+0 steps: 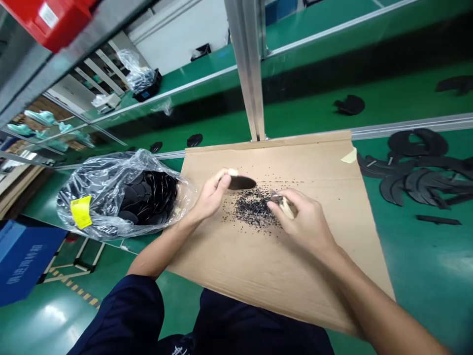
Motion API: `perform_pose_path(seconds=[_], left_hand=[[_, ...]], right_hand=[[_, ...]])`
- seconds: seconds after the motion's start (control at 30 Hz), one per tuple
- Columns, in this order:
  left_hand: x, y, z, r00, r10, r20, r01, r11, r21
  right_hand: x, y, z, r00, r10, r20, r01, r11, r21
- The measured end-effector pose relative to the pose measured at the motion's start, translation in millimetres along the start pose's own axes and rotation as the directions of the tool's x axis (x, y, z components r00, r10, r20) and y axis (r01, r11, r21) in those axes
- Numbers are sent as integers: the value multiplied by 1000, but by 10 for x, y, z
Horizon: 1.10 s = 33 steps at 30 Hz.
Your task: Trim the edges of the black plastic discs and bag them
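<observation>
My left hand pinches a thin black oval piece and holds it just above a brown cardboard sheet. My right hand is closed around a small tool with a pale handle, its tip close to the piece. A heap of black shavings lies on the cardboard between both hands.
A clear plastic bag full of black oval pieces sits left of the cardboard. Black cut shapes lie at the right on the green bench. An aluminium post rises behind the cardboard. A blue bin stands lower left.
</observation>
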<state>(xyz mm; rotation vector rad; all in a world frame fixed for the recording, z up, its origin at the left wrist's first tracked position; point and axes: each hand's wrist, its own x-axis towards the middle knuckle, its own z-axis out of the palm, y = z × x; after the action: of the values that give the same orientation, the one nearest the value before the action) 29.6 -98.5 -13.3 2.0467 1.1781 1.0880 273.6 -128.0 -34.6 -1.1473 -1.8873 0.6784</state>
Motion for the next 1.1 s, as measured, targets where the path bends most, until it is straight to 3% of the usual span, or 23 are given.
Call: perform_pose_path(seconds=[0.1, 0.17, 0.23, 0.33, 0.47, 0.57, 0.63, 0.7, 0.8, 0.87, 0.97, 1.1], left_hand=[[451, -264, -254, 990, 49, -135, -26, 985, 169], [787, -466, -366, 980, 20, -200, 41, 953, 300], [1087, -645, -397, 985, -76, -153, 135, 894, 428], [1401, -808, -325, 984, -173, -53, 176, 856, 487], [1542, -800, -186, 981, -190, -28, 181, 867, 465], [1397, -617, -96, 985, -166, -54, 172, 864, 473], [1164, -418, -4, 993, -119, 6, 105, 896, 431], [847, -195, 127, 985, -16, 172, -26, 972, 235], [357, 64, 345, 949, 8, 316, 6, 999, -43], [113, 134, 445, 956, -19, 294, 68, 985, -157], [-90, 107, 467, 983, -61, 170, 98, 971, -216], [-235, 3, 381, 997, -63, 49, 65, 997, -38]], right_hand=[[-33, 69, 47, 983, -171, 70, 184, 902, -391], [-56, 81, 68, 974, -174, 144, 223, 843, -490], [-73, 69, 75, 973, -146, 180, 221, 824, -522], [-82, 36, 58, 974, -111, 196, 204, 804, -559], [-67, 14, 7, 983, -67, 173, 160, 778, -608], [-49, 18, -19, 989, -25, 148, 114, 766, -632], [-40, 29, -25, 989, -7, 145, 99, 766, -635], [-38, 38, -24, 990, 0, 139, 89, 768, -634], [-54, 22, -14, 991, 0, 136, 86, 776, -624], [-78, -11, -6, 988, -3, 155, 99, 780, -618], [-113, -63, 0, 980, 9, 197, 115, 788, -605], [-118, -74, -20, 982, 60, 180, 45, 847, -530]])
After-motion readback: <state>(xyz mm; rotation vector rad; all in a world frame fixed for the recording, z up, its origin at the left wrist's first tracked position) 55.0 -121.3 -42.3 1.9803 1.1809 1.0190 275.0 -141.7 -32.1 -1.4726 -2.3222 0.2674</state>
